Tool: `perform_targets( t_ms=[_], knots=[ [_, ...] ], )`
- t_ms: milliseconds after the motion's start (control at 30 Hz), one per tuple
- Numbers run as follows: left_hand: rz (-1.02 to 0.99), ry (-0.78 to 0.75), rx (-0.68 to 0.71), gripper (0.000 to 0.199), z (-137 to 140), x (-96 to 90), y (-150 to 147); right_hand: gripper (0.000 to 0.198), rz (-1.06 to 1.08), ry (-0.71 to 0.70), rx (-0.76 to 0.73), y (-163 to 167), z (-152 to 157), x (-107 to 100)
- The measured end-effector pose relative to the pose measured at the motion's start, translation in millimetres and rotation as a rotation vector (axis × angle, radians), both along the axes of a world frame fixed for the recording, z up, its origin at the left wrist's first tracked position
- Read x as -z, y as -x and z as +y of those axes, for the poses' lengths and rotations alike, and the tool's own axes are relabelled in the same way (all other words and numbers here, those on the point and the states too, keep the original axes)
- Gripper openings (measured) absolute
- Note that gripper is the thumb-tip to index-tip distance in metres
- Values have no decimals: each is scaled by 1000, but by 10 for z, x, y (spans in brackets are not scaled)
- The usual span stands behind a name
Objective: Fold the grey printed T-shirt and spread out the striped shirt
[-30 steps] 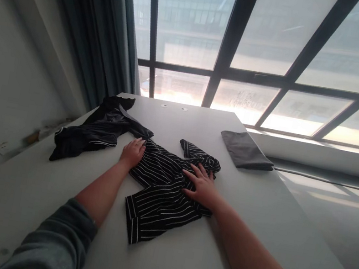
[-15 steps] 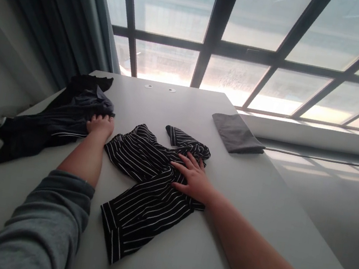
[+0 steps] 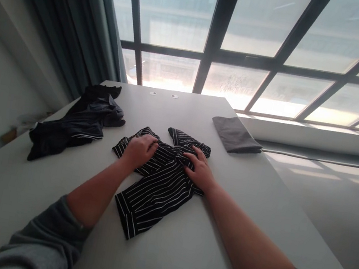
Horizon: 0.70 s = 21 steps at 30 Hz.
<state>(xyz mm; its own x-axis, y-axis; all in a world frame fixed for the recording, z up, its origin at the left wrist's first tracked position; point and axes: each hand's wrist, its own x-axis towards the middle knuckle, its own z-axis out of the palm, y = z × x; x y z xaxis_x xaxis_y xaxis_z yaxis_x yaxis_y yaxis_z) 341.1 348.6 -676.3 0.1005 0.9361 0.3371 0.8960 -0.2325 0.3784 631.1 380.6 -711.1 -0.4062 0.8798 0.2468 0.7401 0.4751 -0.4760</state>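
Observation:
A crumpled black garment with white stripes (image 3: 158, 195) lies on the white table (image 3: 149, 264), one cuffed end pointing toward me. My right hand (image 3: 200, 170) rests on its right side, fingers apart and slightly bent over the cloth. Over its upper left part is my left hand (image 3: 141, 150), back up and fingers curved down. The fingertips are partly hidden, so whether they pinch the fabric does not show.
A heap of dark clothes (image 3: 77, 123) lies at the table's left edge. A folded grey cloth (image 3: 236, 135) is near the right edge. Behind the table stand a large window (image 3: 210, 56) and a dark curtain (image 3: 78, 19).
My left hand has left the dark clothes and moved right onto the striped garment. My right hand stays on the garment, and the view has shifted slightly.

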Motion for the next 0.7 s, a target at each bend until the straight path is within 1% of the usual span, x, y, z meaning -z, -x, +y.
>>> perform_targets(
  t_ms=[33,67,133,167,233,300,367,433,500,567,600,667,700],
  knots=[
    [37,11,53,50,-217,8,-266,49,43,-25,19,-12,3,5],
    [78,43,78,57,-420,34,-513,42,86,-49,42,-25,5,7],
    [171,142,55,74,-731,116,-887,29,167,-76,109,-67,2,0],
    [220,182,14,73,-821,156,-992,27,208,-70,155,-99,-2,-8],
    [267,267,-41,59,-879,201,-1022,32,301,-26,275,-196,-17,-38],
    [249,343,-83,43,-842,186,-850,41,410,8,408,-346,-40,-80],
    [198,370,-163,35,-807,130,-560,47,531,-17,529,-542,-71,-131],
    [151,330,-292,34,-829,67,-222,51,627,-81,632,-756,-106,-180],
    [145,258,-450,37,-906,20,114,50,664,-117,721,-943,-145,-220],
    [143,184,-613,39,-1000,-14,401,47,634,-114,769,-1063,-183,-251],
    [126,162,-690,39,-1039,-31,507,44,594,-106,770,-1090,-202,-265],
    [83,105,-794,37,-1090,-69,604,37,465,-107,730,-1072,-247,-305],
    [68,63,-804,36,-1101,-91,582,33,385,-126,705,-1029,-276,-333]
  ],
)
